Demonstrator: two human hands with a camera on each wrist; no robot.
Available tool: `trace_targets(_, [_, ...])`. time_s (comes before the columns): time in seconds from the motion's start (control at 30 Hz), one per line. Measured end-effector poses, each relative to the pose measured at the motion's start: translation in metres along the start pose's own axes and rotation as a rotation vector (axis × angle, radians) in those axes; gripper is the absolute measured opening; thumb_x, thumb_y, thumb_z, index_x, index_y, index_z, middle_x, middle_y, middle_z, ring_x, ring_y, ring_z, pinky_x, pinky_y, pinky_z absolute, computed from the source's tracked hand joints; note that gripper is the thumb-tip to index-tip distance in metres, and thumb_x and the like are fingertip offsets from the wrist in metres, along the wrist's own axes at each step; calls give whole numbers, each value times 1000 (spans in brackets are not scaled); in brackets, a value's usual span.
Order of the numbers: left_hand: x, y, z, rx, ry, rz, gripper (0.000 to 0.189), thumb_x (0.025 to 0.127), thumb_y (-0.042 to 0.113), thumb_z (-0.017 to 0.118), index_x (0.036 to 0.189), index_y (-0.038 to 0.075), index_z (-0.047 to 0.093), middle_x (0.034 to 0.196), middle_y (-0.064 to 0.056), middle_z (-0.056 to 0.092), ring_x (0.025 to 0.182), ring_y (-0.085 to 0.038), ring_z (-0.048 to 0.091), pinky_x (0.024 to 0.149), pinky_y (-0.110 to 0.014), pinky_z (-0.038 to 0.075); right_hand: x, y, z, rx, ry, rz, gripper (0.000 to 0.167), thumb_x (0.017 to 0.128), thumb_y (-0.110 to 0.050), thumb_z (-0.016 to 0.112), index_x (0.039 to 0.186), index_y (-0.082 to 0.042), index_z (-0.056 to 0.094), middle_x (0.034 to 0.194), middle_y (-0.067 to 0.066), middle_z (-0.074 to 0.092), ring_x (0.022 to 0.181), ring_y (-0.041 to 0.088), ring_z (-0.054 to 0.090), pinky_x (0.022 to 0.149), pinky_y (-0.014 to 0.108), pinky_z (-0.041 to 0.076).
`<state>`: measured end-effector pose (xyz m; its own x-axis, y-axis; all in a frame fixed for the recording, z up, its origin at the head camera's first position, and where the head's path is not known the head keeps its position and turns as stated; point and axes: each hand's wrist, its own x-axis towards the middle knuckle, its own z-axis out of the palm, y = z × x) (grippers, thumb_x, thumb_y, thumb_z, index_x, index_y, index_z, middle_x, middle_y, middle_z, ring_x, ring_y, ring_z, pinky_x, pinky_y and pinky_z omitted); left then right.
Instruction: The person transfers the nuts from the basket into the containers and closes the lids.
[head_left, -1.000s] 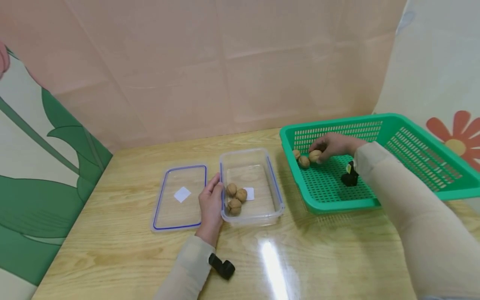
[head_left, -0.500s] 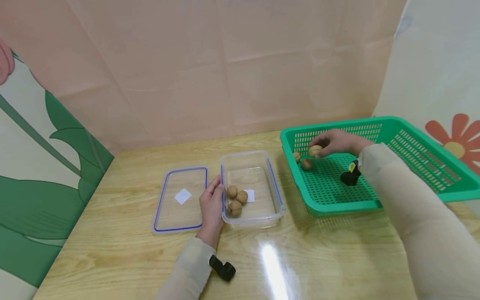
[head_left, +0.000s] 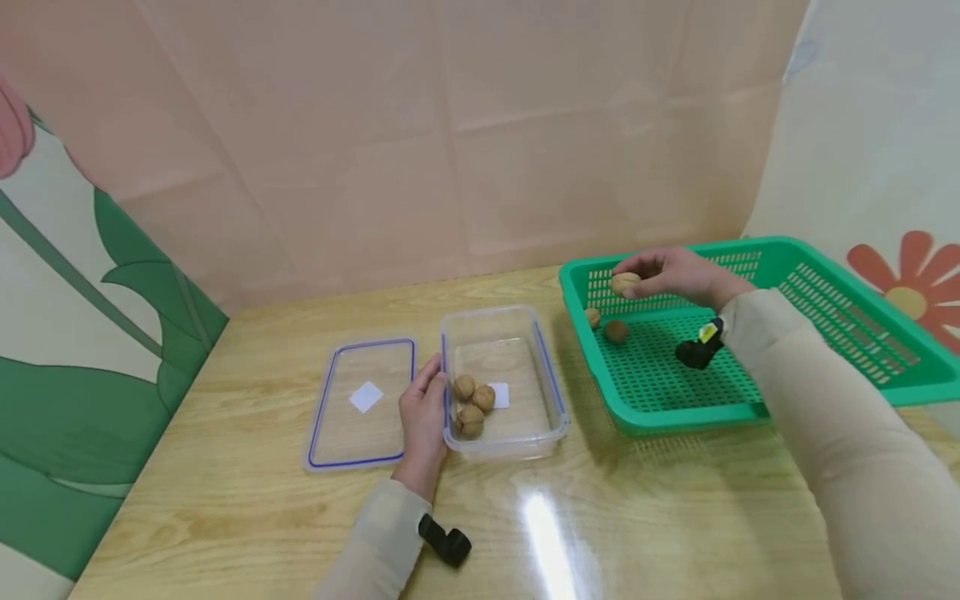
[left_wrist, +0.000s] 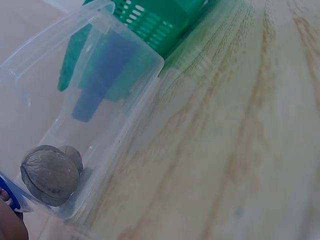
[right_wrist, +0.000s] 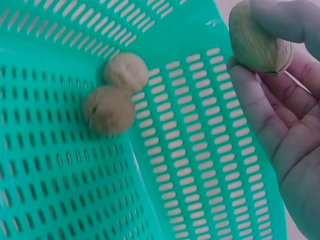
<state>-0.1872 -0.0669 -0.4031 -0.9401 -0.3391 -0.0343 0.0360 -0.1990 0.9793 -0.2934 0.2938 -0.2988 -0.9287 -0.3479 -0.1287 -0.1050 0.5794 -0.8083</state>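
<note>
Nearest, the left hand [head_left: 423,417] lays fairly straight fingers against the left wall of the clear box [head_left: 513,354]; three walnuts [head_left: 470,421] sit toward the box's near left corner. Left of that hand, the lid [head_left: 375,435] lies on the table [head_left: 240,508]. Farther out, the right hand [head_left: 678,277] pinches a held walnut [head_left: 625,284] above the floor of the green basket [head_left: 686,419], near its far left corner. Two loose walnuts [head_left: 617,331] lie below. The right wrist view shows the palm, hidden from the head view; the left wrist view shows only two boxed nuts. A second ago the held walnut was lower, beside the loose pair; the boxed three are unchanged.
</note>
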Motion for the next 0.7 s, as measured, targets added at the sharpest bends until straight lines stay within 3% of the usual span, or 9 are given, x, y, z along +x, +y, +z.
trace_targets(0.4, [3, -1, 0, -29, -10, 14, 36, 87, 2, 53, 122, 4, 59, 131, -12, 54, 125, -24, 46, 104, -33, 40, 3, -23, 13, 159, 153, -64, 45, 84, -25, 68, 122, -3, 54, 98, -5, 63, 97, 18, 56, 94, 39, 41])
trace_targets(0.53, [3, 0, 1, -30, -12, 15, 35, 87, 2, 53, 122, 4, 59, 131, -12, 54, 125, -24, 46, 104, -33, 40, 0, -34, 20, 191, 216, -29, 46, 83, -30, 69, 119, -6, 56, 95, -8, 62, 98, 19, 54, 90, 34, 41])
trace_targets(0.7, [4, 1, 1, -22, -26, 12, 35, 88, 3, 53, 123, 4, 58, 132, -11, 53, 126, -23, 45, 105, -32, 39, -2, -49, 34, 265, 287, -50, 28, 82, -22, 70, 106, -10, 62, 86, -11, 63, 86, 10, 56, 79, 24, 47])
